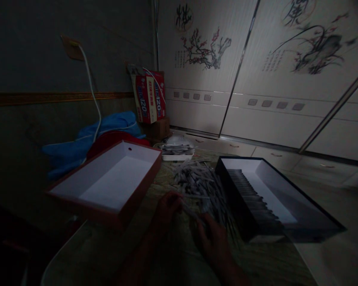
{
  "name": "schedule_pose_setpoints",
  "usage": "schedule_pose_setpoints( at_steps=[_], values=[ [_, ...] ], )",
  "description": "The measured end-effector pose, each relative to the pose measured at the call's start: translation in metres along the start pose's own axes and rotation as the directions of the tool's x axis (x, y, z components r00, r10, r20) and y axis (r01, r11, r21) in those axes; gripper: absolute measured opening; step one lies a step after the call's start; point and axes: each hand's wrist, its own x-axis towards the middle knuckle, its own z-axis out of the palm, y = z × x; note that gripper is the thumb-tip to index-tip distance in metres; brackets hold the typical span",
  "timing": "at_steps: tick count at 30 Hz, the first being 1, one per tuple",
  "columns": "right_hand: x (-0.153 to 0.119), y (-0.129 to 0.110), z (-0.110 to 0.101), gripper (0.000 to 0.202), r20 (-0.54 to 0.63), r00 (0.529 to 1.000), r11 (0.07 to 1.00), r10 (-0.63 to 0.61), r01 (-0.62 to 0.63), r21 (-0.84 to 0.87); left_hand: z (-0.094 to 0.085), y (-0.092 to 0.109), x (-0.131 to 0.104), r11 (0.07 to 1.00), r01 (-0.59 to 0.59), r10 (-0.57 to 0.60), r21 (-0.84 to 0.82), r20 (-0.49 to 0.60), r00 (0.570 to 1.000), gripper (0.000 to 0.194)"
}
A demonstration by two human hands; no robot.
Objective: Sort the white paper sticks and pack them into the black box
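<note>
Between my two hands a thin, clear sleeve-like strip (189, 209) slants down to the right. My left hand (169, 206) pinches its upper left end, and my right hand (210, 234) has its fingers closed at the lower right end. Just beyond them lies a loose pile of thin dark sticks in clear sleeves (199, 180). To the right, a black box (304, 190) holds a row of similar dark pieces (253, 198) along its left side. The scene is dim, so fine detail on the strip is hard to make out.
On the left, a red box (137, 194) with a white inside sits at the table (86, 254) edge. A white tray (177, 157) with more thin pieces stands behind the pile. Farther back are blue cloth (113, 123) and a red carton (150, 97).
</note>
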Motion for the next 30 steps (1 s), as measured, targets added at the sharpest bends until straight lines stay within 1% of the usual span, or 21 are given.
schedule_pose_setpoints(
  at_steps=[3,6,8,10,12,14,18,20,23,26,28,30],
  values=[
    [0.002,-0.004,0.000,0.024,0.034,0.999,0.989,-0.033,0.037,-0.140,0.003,0.003,-0.003,0.998,0.012,-0.013,-0.057,-0.029,0.999,0.019],
    [0.001,-0.008,0.003,0.024,0.047,0.997,0.964,-0.067,0.077,-0.255,0.004,0.004,-0.006,0.984,0.085,-0.089,-0.157,-0.020,0.996,0.027],
    [-0.001,-0.010,0.006,0.024,0.053,0.996,0.956,-0.073,0.084,-0.281,0.004,0.002,-0.007,0.964,0.149,-0.152,-0.219,0.002,0.988,0.030],
    [-0.003,-0.012,0.008,0.024,0.057,0.996,0.957,-0.064,0.078,-0.280,0.004,0.000,-0.008,0.953,0.184,-0.186,-0.242,0.016,0.983,0.031],
    [-0.005,-0.013,0.010,0.023,0.057,0.997,0.959,-0.057,0.071,-0.276,0.004,-0.001,-0.007,0.956,0.181,-0.179,-0.230,0.029,0.983,0.032],
    [-0.006,-0.011,0.011,0.024,0.045,0.997,0.955,-0.067,0.077,-0.286,0.004,-0.001,-0.006,0.972,0.156,-0.150,-0.179,0.048,0.988,0.033],
    [-0.006,-0.006,0.012,0.023,0.029,0.990,0.937,-0.136,0.138,-0.321,0.005,-0.004,-0.003,0.991,0.128,-0.126,-0.045,0.038,0.991,0.038],
    [-0.007,-0.004,0.013,0.022,0.006,0.988,0.921,-0.155,0.147,-0.360,0.004,-0.008,-0.002,0.991,0.127,-0.126,-0.041,0.032,0.992,0.040],
    [-0.007,-0.001,0.014,0.020,-0.033,0.982,0.888,-0.183,0.151,-0.434,0.004,-0.011,-0.003,0.991,0.120,-0.118,-0.056,0.053,0.992,0.040],
    [-0.007,0.001,0.013,0.020,-0.055,0.968,0.860,-0.244,0.190,-0.474,0.004,-0.008,-0.005,0.993,0.111,-0.109,-0.026,0.061,0.992,0.039],
    [-0.008,0.001,0.013,0.020,-0.046,0.969,0.872,-0.243,0.198,-0.448,0.005,-0.004,-0.006,0.995,0.097,-0.097,-0.004,0.070,0.993,0.038],
    [-0.009,-0.001,0.013,0.021,-0.020,0.982,0.911,-0.190,0.169,-0.376,0.006,0.000,-0.009,0.996,0.091,-0.090,-0.002,0.069,0.994,0.037]
  ],
)
